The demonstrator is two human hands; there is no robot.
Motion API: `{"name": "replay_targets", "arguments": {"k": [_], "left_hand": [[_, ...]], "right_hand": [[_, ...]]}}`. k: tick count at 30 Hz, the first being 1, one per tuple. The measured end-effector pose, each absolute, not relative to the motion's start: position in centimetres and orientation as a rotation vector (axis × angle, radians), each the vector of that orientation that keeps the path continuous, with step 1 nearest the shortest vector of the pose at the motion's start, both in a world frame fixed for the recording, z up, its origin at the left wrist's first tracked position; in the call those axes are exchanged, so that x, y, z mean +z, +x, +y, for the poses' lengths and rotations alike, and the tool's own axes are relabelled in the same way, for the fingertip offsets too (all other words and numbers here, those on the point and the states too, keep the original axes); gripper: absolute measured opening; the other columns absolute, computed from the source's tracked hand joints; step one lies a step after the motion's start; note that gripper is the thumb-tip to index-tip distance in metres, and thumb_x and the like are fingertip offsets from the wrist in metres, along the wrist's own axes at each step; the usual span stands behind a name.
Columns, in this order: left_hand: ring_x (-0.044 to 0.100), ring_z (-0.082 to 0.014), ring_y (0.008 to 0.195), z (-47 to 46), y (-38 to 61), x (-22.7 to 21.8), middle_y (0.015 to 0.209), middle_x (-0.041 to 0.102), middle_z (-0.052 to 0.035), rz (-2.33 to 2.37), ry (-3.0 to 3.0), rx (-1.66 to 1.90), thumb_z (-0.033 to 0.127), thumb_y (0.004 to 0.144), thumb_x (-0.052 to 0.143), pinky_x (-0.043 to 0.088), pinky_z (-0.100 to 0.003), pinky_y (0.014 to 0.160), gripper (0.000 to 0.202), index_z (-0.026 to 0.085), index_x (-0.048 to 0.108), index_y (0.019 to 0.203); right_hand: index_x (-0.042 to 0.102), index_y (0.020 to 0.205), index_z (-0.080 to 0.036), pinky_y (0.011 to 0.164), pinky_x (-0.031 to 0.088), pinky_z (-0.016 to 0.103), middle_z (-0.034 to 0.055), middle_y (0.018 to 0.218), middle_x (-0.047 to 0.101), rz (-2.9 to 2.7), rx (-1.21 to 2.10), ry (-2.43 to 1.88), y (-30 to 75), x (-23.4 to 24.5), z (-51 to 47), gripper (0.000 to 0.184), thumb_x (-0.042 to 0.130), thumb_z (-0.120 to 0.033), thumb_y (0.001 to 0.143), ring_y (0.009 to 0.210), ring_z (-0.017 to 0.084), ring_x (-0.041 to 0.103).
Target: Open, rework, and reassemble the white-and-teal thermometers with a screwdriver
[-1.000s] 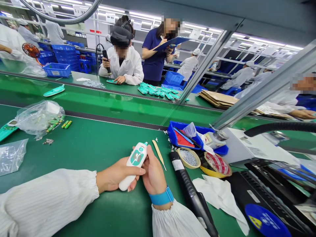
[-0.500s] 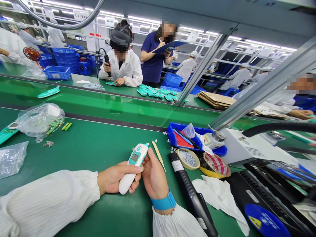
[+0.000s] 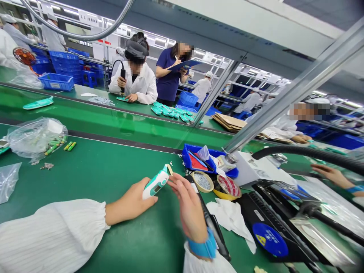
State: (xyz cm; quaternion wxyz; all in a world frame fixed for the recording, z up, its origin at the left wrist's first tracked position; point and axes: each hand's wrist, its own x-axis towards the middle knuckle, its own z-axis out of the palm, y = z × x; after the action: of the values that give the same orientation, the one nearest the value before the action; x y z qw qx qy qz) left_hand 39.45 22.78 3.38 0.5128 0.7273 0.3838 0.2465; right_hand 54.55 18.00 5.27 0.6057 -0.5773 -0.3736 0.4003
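My left hand (image 3: 131, 201) grips a white and teal ear thermometer (image 3: 157, 182), which lies tilted with its small display facing up and its tip pointing up and right. My right hand (image 3: 189, 208) is off the thermometer, with its fingers apart just to the right of the tip. A slim wooden stick (image 3: 170, 169) shows behind the tip, mostly hidden by the thermometer and my fingers. A blue wristband (image 3: 202, 245) circles my right wrist. Under that hand lies a black tool handle (image 3: 214, 227), partly covered.
A blue bin of tools (image 3: 196, 161), a round tray of screws (image 3: 202, 181), a tape roll (image 3: 227, 187) and white cloth (image 3: 230, 216) sit right of my hands. A plastic bag (image 3: 35, 138) lies left. A co-worker's hand (image 3: 331, 175) reaches in at right.
The view has swung, so the scene sits further left. My right hand has come away from the thermometer and opened. The thermometer now leans further right in my left hand.
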Motion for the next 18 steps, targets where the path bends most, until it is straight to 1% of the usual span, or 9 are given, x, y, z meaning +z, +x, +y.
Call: {"name": "replay_targets", "arguments": {"k": [3,5,7,8,9,11,13,15,18], "left_hand": [[0.046,-0.0102,0.049,22.7,39.6,3.7,0.059,0.047,0.0050,0.891,1.530,0.484,0.033,0.071,0.056,0.037,-0.021,0.044,0.025,0.017,0.041,0.084],[0.045,-0.0088,0.042,22.7,39.7,4.1,0.055,0.046,0.0068,0.871,1.383,0.430,0.032,0.068,0.060,0.036,-0.019,0.038,0.033,0.017,0.040,0.089],[0.046,-0.0082,0.041,22.8,39.7,4.4,0.056,0.047,0.0067,0.857,1.291,0.410,0.029,0.065,0.065,0.038,-0.018,0.036,0.040,0.016,0.039,0.093],[0.047,-0.0081,0.041,22.9,39.7,4.6,0.057,0.048,0.0066,0.850,1.256,0.405,0.027,0.063,0.066,0.038,-0.018,0.035,0.044,0.017,0.038,0.095],[0.047,-0.0077,0.040,23.0,39.6,4.7,0.059,0.049,0.0066,0.849,1.230,0.408,0.026,0.062,0.067,0.038,-0.018,0.035,0.047,0.017,0.037,0.097],[0.045,-0.0057,0.038,23.2,39.5,4.9,0.062,0.049,0.0070,0.881,1.220,0.452,0.023,0.061,0.067,0.037,-0.017,0.033,0.048,0.018,0.036,0.097],[0.042,-0.0034,0.036,23.4,39.5,5.0,0.064,0.047,0.0077,0.933,1.250,0.539,0.020,0.060,0.065,0.036,-0.015,0.033,0.045,0.019,0.036,0.094],[0.040,-0.0024,0.036,23.7,39.5,5.0,0.066,0.044,0.0084,0.977,1.290,0.611,0.018,0.059,0.063,0.036,-0.016,0.033,0.043,0.019,0.035,0.092],[0.043,-0.0048,0.040,24.3,39.1,4.9,0.068,0.044,0.0076,1.045,1.402,0.657,0.020,0.060,0.060,0.038,-0.019,0.037,0.039,0.020,0.036,0.091]], "right_hand": [[0.060,0.100,-0.024,0.091,0.037,0.040,0.0058,0.108,0.061,-1.119,0.661,-1.625,58.4,6.4,15.1,0.034,0.056,-0.045,0.074,0.102,0.025,0.053],[0.059,0.100,-0.025,0.087,0.041,0.041,0.0060,0.105,0.062,-1.290,0.425,-1.802,61.6,6.9,13.7,0.031,0.052,-0.045,0.077,0.098,0.025,0.055],[0.058,0.102,-0.026,0.081,0.046,0.040,0.0068,0.102,0.063,-1.578,0.182,-1.889,64.5,7.1,12.8,0.028,0.048,-0.038,0.080,0.093,0.025,0.058],[0.057,0.105,-0.026,0.078,0.047,0.040,0.0074,0.102,0.063,-1.783,0.064,-1.895,65.6,7.1,12.6,0.027,0.047,-0.032,0.081,0.091,0.025,0.059],[0.056,0.108,-0.026,0.077,0.048,0.040,0.0081,0.102,0.063,-2.011,-0.059,-1.880,66.5,7.1,12.6,0.029,0.045,-0.023,0.081,0.090,0.024,0.059],[0.052,0.115,-0.025,0.074,0.049,0.041,0.0105,0.108,0.061,-2.457,-0.318,-1.778,67.4,7.1,12.8,0.044,0.040,-0.006,0.076,0.091,0.025,0.059],[0.050,0.118,-0.025,0.073,0.049,0.042,0.0132,0.115,0.057,-2.783,-0.529,-1.614,67.5,6.7,13.5,0.057,0.037,0.004,0.071,0.095,0.026,0.058],[0.052,0.114,-0.024,0.076,0.048,0.042,0.0150,0.120,0.053,-2.962,-0.619,-1.419,67.3,6.1,14.3,0.054,0.038,0.006,0.070,0.103,0.028,0.054],[0.057,0.103,-0.023,0.081,0.046,0.042,0.0133,0.119,0.054,-2.995,-0.593,-1.197,67.2,5.3,14.8,0.041,0.039,0.002,0.075,0.111,0.026,0.049]]}}
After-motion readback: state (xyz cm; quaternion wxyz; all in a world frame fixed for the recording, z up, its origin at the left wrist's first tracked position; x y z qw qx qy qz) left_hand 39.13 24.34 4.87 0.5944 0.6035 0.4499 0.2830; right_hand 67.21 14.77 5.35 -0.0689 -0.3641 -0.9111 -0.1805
